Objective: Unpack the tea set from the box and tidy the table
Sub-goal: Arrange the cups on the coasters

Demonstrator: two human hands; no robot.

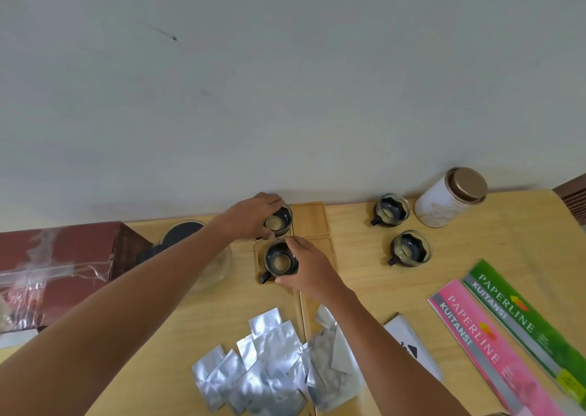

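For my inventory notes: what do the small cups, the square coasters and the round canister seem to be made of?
Cups: apparently clear glass in black holders, probably plastic; the rims look see-through. Coasters: pale, matte wood or bamboo, judging by colour. Canister: white, worn body, perhaps paper or tin; bronze lid with metallic sheen.

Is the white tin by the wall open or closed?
Closed. The white tin stands upright at the wall with its bronze lid seated flat on top; nothing inside shows.
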